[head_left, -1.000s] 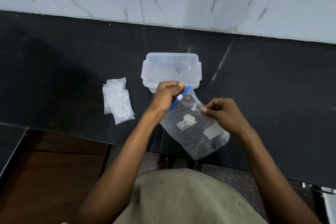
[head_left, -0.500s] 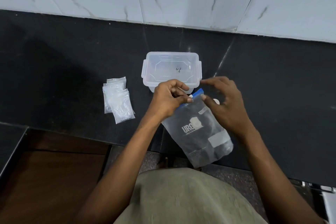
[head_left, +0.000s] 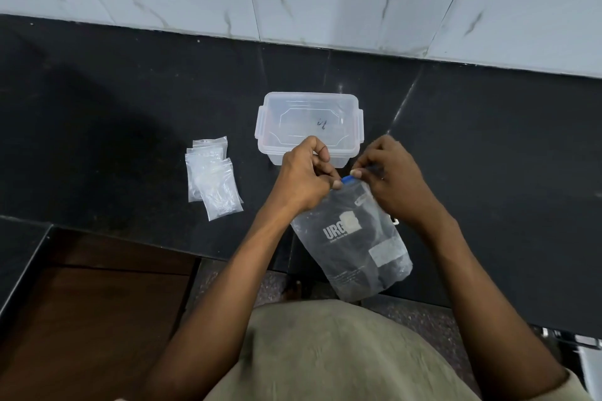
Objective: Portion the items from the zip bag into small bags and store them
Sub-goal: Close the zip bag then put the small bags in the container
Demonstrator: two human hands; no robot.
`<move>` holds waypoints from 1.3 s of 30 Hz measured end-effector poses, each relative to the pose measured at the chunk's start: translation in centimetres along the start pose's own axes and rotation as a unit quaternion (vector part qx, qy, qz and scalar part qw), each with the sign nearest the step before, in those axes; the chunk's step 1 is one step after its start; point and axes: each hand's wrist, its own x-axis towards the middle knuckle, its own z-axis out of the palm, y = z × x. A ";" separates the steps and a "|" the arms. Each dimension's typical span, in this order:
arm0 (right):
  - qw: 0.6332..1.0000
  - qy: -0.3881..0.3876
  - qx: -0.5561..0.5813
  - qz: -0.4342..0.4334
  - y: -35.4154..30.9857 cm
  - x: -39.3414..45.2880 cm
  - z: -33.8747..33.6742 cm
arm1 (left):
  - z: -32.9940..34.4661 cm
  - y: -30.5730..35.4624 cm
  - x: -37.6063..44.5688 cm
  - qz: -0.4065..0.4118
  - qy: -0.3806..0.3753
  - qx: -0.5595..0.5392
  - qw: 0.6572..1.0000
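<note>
Portioning has barely begun. Both hands — left hand (head_left: 304,177) and right hand (head_left: 389,181) — pinch the blue zip top of the zip bag (head_left: 355,244), held just in front of the clear plastic container (head_left: 309,127). The small bags (head_left: 213,179) lie left of the container on the worktop (head_left: 130,127) — seemingly unfilled.

One zip bag (head_left: 353,244) at centre, one clear plastic box (head_left: 309,127) above it, two hands, and a pile of small bags (head_left: 213,177) at left, number unclear.
</note>
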 end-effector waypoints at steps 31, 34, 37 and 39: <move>0.949 -0.061 0.275 0.141 4.0 -2.4 0.6 | -0.6 -2.6 1.6 0.034 0.134 -0.118 0.983; 0.944 -0.030 0.287 0.160 4.4 -3.0 0.1 | -1.0 -2.3 1.1 0.041 0.149 -0.101 0.983; 0.944 -0.012 0.290 0.156 4.4 -3.2 0.1 | -0.9 -1.9 0.6 0.041 0.118 -0.115 0.985; 0.941 -0.007 0.302 0.152 4.2 -3.1 0.2 | -1.0 -1.8 0.6 0.039 0.123 -0.120 0.984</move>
